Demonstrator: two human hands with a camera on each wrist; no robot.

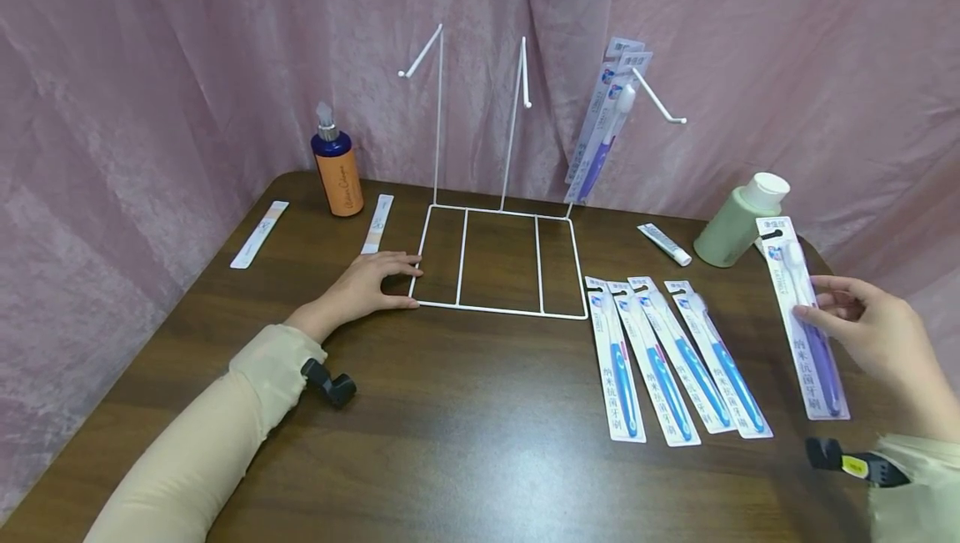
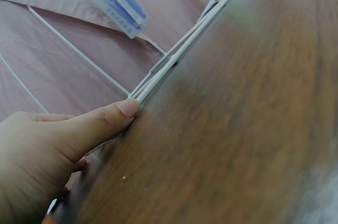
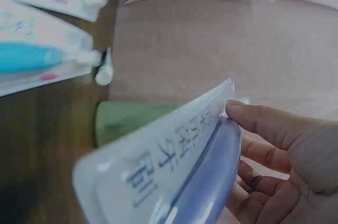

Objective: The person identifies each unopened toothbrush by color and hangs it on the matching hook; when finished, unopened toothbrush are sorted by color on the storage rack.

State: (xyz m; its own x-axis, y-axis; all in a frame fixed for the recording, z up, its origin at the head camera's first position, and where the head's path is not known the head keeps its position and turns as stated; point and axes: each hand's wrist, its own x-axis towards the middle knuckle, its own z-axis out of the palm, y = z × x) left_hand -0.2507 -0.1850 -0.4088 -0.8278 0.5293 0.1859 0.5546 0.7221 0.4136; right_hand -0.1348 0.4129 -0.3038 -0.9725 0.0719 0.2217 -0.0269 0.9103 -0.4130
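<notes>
At the right of the head view, my right hand (image 1: 877, 330) pinches a packaged purple toothbrush (image 1: 806, 334) by its edge, thumb in front. In the right wrist view the pack's purple handle (image 3: 208, 166) runs down from the thumb. My left hand (image 1: 367, 289) touches the left side of a white wire rack (image 1: 501, 308), thumb at its front corner and fingers extended farther back along the bar. Two packaged toothbrushes (image 1: 607, 126) hang on the rack's right hook (image 1: 660, 97); the middle hook (image 1: 526, 76) and left hook (image 1: 422, 52) carry nothing.
Several packaged blue toothbrushes (image 1: 682, 359) lie in a row right of the rack. Behind them are a small white tube (image 1: 664, 243) and a tilted green bottle (image 1: 735, 226). An orange pump bottle (image 1: 340, 176) and two slim white packets (image 1: 259, 234) are at the left.
</notes>
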